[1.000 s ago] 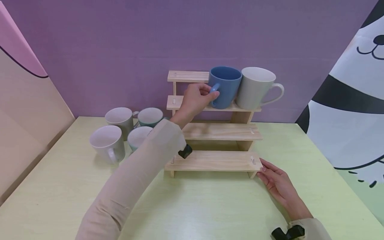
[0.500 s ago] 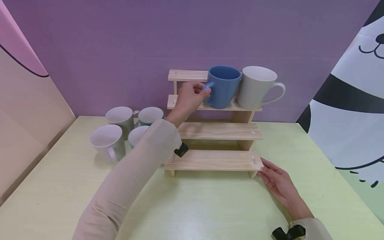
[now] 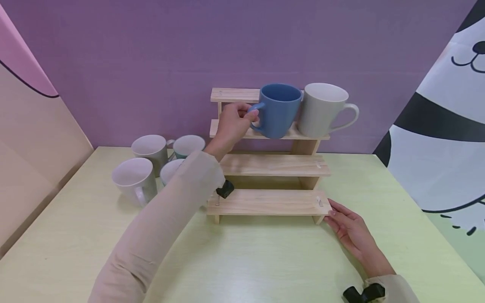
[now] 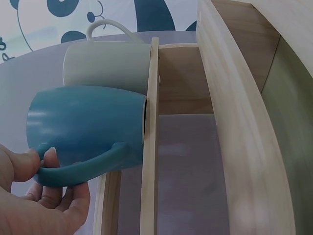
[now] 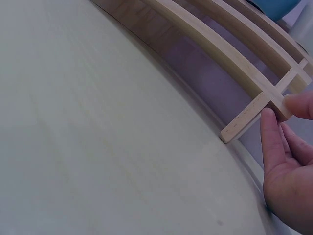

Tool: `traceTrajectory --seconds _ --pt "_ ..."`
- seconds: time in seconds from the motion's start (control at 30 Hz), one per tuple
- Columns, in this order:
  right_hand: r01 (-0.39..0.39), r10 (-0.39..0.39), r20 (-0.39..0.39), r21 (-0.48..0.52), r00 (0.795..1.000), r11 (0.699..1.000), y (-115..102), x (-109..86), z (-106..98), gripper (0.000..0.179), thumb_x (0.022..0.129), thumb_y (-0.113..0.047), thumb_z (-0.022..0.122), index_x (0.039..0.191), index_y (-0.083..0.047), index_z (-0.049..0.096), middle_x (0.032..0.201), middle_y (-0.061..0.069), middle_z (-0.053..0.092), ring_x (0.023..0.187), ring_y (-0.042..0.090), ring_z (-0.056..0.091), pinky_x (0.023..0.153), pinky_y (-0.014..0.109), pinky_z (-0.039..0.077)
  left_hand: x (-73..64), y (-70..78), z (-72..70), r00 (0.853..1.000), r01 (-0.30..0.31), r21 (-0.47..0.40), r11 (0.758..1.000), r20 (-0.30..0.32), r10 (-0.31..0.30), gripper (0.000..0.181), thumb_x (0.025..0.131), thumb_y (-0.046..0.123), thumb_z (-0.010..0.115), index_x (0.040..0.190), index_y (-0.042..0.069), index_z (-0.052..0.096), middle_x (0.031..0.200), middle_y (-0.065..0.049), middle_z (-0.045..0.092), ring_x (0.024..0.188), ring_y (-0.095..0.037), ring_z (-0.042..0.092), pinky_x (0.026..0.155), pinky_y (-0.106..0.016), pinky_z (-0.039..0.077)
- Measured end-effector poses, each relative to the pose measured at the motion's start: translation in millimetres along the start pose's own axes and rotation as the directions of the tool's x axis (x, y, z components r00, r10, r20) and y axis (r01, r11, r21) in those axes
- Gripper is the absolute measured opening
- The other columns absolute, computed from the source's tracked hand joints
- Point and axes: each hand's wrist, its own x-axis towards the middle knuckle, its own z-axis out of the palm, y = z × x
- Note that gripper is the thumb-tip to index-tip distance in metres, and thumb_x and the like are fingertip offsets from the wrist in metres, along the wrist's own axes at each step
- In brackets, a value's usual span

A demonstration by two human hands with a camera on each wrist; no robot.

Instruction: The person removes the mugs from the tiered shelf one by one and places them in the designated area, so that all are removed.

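Blue mug (image 3: 281, 112), long axis upright, handle (image 4: 98, 164) pointing left; my left hand (image 3: 232, 126) pinches it, my right hand (image 3: 353, 234) the rack (image 3: 273, 203).

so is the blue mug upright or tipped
Upright: the head view shows the blue mug mouth-up, the left hand pinching its handle.

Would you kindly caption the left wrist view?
A left hand pinches a blue mug by its handle beside a white mug.
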Motion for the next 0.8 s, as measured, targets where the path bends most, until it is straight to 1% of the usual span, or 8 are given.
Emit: traceTrajectory --seconds 0.1,0.27,0.43,0.5,0.6,0.67,0.8 --pt "-0.003 0.003 0.002 0.004 1.000 1.000 0 0.0 1 0.036 0.100 0.000 0.042 0.117 -0.017 0.068 0.117 -0.005 0.067 0.103 0.011 0.067 0.087 0.020 0.052 1.1 -1.9 -2.3 1.000 -0.007 -0.024 1.000 -0.004 0.007 0.022 0.094 0.021 0.059 0.106 0.003 0.064 0.098 -0.010 0.067 0.095 -0.020 0.062 0.077 -0.026 0.046" --pt "-0.003 0.003 0.001 0.009 1.000 1.000 -1 -0.4 1 0.035 0.099 0.000 0.042 0.116 -0.016 0.068 0.117 -0.005 0.068 0.103 0.011 0.067 0.086 0.020 0.052 4.2 -4.2 -7.6 1.000 -0.019 -0.081 0.997 -0.002 0.019 0.021 0.095 0.017 0.058 0.108 0.001 0.063 0.099 -0.012 0.066 0.100 -0.024 0.065 0.092 -0.032 0.049" --pt "-0.001 0.001 0.007 0.014 1.000 1.000 -2 -1.0 1 0.036 0.099 0.001 0.041 0.116 -0.016 0.068 0.117 -0.004 0.068 0.103 0.011 0.067 0.087 0.021 0.052 6.5 -2.7 -9.5 0.999 -0.036 -0.103 0.994 -0.001 0.036 0.021 0.095 0.014 0.057 0.111 0.000 0.061 0.103 -0.014 0.065 0.098 -0.023 0.066 0.094 -0.033 0.049" --pt "0.002 -0.002 0.009 0.013 1.000 1.000 -1 -1.4 1 0.036 0.099 0.001 0.042 0.117 -0.016 0.068 0.117 -0.004 0.068 0.103 0.011 0.067 0.087 0.021 0.052 7.5 -1.3 -8.8 0.999 -0.052 -0.092 0.994 0.001 0.052 0.023 0.095 0.014 0.058 0.114 0.001 0.061 0.107 -0.014 0.064 0.100 -0.022 0.064 0.094 -0.033 0.050" --pt "0.007 -0.007 0.004 0.009 1.000 1.000 0 -1.8 1 0.035 0.099 0.001 0.042 0.116 -0.016 0.068 0.117 -0.004 0.068 0.102 0.011 0.067 0.086 0.021 0.052 9.1 0.1 -6.9 0.998 -0.059 -0.057 0.997 0.024 0.060 0.030 0.094 0.016 0.060 0.120 0.004 0.059 0.113 -0.011 0.062 0.103 -0.022 0.063 0.095 -0.033 0.050" --pt "0.004 -0.004 0.003 0.007 1.000 1.000 0 -1.9 1 0.035 0.099 0.001 0.042 0.116 -0.016 0.068 0.117 -0.004 0.068 0.103 0.010 0.067 0.087 0.020 0.052 10.0 0.4 -5.9 0.998 -0.057 -0.025 0.998 0.039 0.058 0.035 0.093 0.018 0.062 0.125 0.005 0.057 0.117 -0.010 0.061 0.107 -0.021 0.061 0.096 -0.034 0.050" --pt "-0.003 0.003 -0.003 0.000 1.000 1.000 1 -2.0 3 0.035 0.099 0.000 0.043 0.116 -0.016 0.069 0.116 -0.005 0.068 0.102 0.010 0.067 0.087 0.020 0.052 12.6 -0.8 -5.8 0.996 -0.044 0.009 0.999 0.077 0.043 0.047 0.091 0.022 0.065 0.134 0.010 0.051 0.129 -0.007 0.057 0.117 -0.020 0.057 0.099 -0.036 0.048"
